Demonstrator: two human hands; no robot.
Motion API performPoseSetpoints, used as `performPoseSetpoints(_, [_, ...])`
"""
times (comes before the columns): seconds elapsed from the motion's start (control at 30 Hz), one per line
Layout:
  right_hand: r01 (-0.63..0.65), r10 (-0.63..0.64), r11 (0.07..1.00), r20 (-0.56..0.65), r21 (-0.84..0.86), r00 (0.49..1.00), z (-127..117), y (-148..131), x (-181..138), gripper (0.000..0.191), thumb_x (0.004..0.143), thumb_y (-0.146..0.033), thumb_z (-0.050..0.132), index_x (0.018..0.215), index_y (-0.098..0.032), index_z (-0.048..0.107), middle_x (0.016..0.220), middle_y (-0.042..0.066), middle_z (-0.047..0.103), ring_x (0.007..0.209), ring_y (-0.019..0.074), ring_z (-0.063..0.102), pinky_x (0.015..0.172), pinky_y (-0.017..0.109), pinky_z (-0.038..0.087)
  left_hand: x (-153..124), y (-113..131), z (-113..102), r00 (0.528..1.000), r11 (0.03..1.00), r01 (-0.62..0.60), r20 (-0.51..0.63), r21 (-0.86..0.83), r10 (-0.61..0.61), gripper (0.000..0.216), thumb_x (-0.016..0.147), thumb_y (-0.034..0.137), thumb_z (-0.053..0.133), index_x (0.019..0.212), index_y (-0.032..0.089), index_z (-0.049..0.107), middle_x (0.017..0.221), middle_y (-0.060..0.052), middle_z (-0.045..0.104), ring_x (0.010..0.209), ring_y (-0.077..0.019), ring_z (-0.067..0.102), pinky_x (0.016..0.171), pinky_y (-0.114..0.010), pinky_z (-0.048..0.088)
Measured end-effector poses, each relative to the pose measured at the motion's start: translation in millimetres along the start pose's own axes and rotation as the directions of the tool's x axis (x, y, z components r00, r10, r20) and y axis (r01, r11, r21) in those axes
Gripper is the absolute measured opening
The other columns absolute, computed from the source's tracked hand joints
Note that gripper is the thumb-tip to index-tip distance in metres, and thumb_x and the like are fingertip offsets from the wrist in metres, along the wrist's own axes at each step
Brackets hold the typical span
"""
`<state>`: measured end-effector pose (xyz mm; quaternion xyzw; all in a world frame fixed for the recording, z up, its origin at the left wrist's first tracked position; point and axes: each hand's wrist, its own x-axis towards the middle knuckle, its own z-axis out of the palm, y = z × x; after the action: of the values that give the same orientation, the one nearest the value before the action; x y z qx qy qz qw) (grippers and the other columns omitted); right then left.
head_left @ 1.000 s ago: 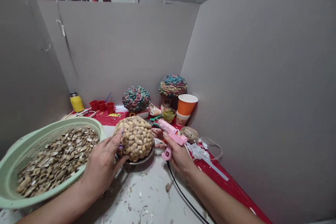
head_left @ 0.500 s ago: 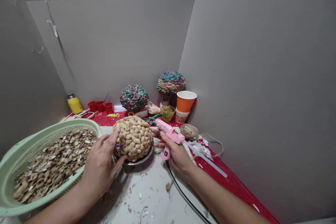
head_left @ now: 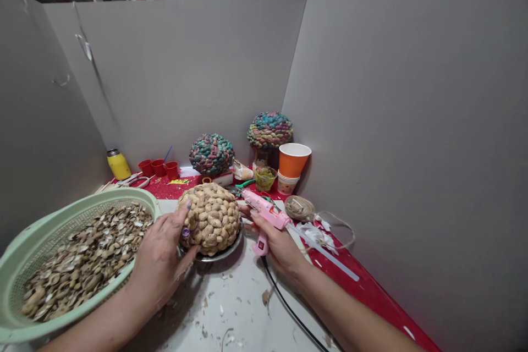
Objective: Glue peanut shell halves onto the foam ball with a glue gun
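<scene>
Head view shows my left hand (head_left: 159, 264) cupped against the near-left side of the shell-covered ball (head_left: 210, 219), fingers spread over its surface, thumb up by the top. That ball sits on a small metal dish (head_left: 225, 253) at centre frame, on the white worktop (head_left: 239, 313). My right hand (head_left: 280, 242) is wrapped tight around the pink glue gun (head_left: 268, 214), nozzle aimed at the ball's right flank and very near it; whether the tip touches, I cannot tell. Its black cord (head_left: 289, 308) trails toward the lower edge of the frame.

I judge the step in hand to be gluing shells onto the ball, which already looks nearly covered on the sides I can see. The next move, as I read it, calls for a steady ball, a small bead of glue on a bare patch, then a shell from the green basket (head_left: 25, 253) at lower left. Two painted shell balls (head_left: 212, 153) stand behind, with an orange cup (head_left: 293, 162) right of them.
</scene>
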<state>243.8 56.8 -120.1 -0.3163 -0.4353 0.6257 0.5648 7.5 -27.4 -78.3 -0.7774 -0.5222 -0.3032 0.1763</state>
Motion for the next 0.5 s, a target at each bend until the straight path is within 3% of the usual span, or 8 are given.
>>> performPoseSetpoints(0.2, [-0.015, 0.015, 1.000, -0.010, 0.019, 1.000, -3.3, 1.3, 1.8, 0.048, 0.066, -0.057, 0.085, 0.102, -0.027, 0.075, 0.116, 0.004, 0.069, 0.120, 0.0303, 0.056, 0.092, 0.039, 0.051, -2.8, -0.4, 1.9, 0.999, 0.999, 0.005, -0.045, -0.035, -0.007, 0.081, 0.084, 0.019, 0.065, 0.152, 0.021, 0.020, 0.129, -0.015, 0.060, 0.114, -0.0317, 0.056, 0.091, -0.044, 0.054])
performPoseSetpoints(0.5, [-0.032, 0.033, 0.998, -0.023, 0.054, 0.999, -4.4, 0.3, 4.6, 0.049, 0.065, -0.057, 0.086, 0.097, -0.021, 0.075, 0.116, 0.008, 0.069, 0.119, 0.0316, 0.057, 0.087, 0.036, 0.053, -2.9, -1.4, -4.0, 0.992, 0.995, -0.089, -0.093, -0.041, 0.085, 0.078, 0.085, 0.017, 0.062, 0.151, 0.024, 0.022, 0.124, -0.014, 0.063, 0.111, -0.0313, 0.058, 0.090, -0.046, 0.056])
